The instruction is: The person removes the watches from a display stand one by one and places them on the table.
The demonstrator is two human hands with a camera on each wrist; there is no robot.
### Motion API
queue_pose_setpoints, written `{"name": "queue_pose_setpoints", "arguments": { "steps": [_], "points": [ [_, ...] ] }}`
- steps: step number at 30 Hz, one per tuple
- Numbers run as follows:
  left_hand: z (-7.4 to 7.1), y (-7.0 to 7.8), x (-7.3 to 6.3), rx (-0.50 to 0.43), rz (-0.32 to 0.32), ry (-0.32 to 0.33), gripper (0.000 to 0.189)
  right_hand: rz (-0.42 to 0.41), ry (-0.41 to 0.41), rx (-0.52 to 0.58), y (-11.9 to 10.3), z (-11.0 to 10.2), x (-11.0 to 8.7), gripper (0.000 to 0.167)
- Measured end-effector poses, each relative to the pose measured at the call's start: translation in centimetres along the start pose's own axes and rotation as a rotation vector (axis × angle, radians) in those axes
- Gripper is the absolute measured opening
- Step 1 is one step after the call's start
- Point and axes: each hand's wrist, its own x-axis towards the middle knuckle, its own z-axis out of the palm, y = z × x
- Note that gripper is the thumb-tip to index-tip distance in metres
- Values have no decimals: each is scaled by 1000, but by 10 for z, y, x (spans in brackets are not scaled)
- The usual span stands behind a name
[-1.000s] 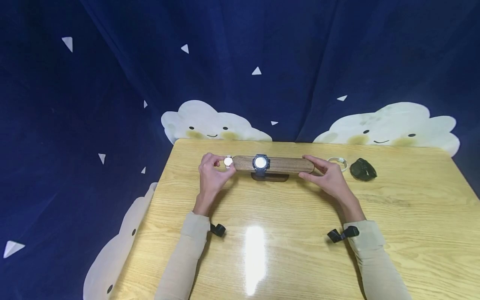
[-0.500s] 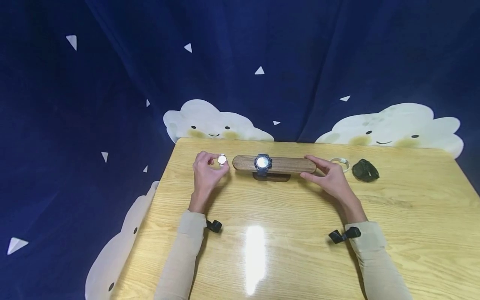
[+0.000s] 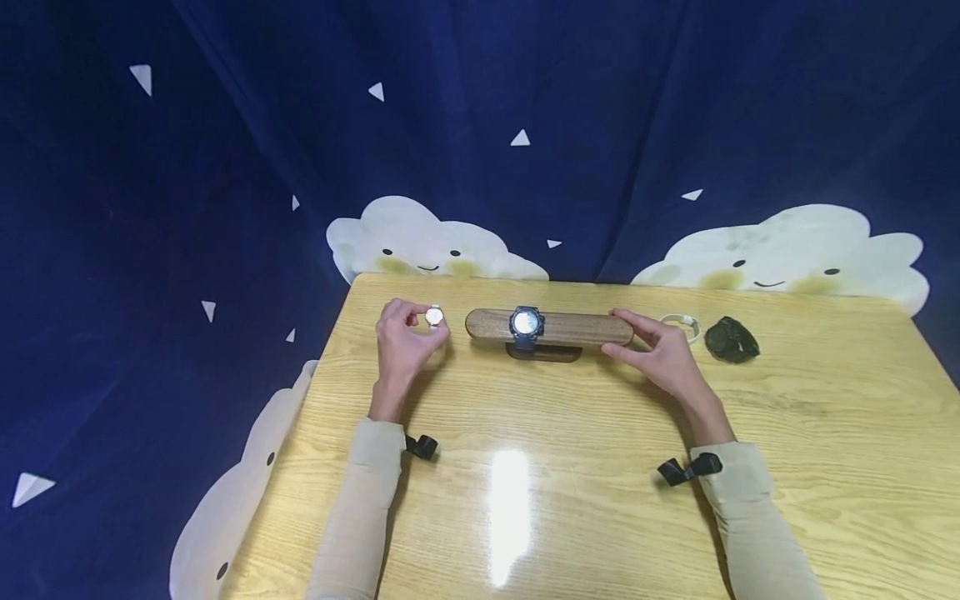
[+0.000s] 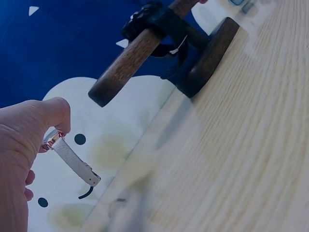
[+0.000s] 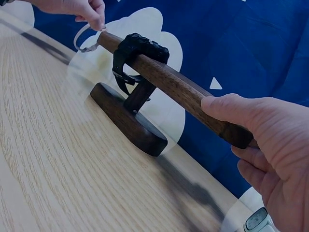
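A small watch (image 3: 434, 317) with a pale strap and round face is pinched between the thumb and fingers of my left hand (image 3: 401, 342), in the air left of a wooden watch stand (image 3: 573, 328). Its strap (image 4: 77, 164) hangs down in the left wrist view. My right hand (image 3: 663, 354) grips the right end of the stand's bar (image 5: 181, 92), thumb on the near side. A chunky dark watch (image 3: 526, 323) is strapped round the bar, left of its middle. The stand's base (image 5: 128, 121) rests on the table.
Right of my right hand lie a white-banded watch (image 3: 684, 325) and a black watch (image 3: 731, 340) on the wooden table (image 3: 600, 467). A navy curtain (image 3: 480, 125) with cloud and triangle prints hangs behind the table's back edge.
My left hand has moved left with the pale-strapped watch, from right at the bar's left end to a short gap away. The right hand keeps its grip on the bar.
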Motion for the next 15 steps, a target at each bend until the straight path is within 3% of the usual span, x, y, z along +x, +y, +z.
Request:
{"name": "queue_pose_setpoints", "arguments": {
  "steps": [9,15],
  "points": [
    [-7,-6,1,37,-73,-24,25,-7,-10,-7,-35,1,-7,57],
    [-12,-13,2,64,-70,-13,23,-3,-10,-6,-9,0,-1,60]
  ]
}}
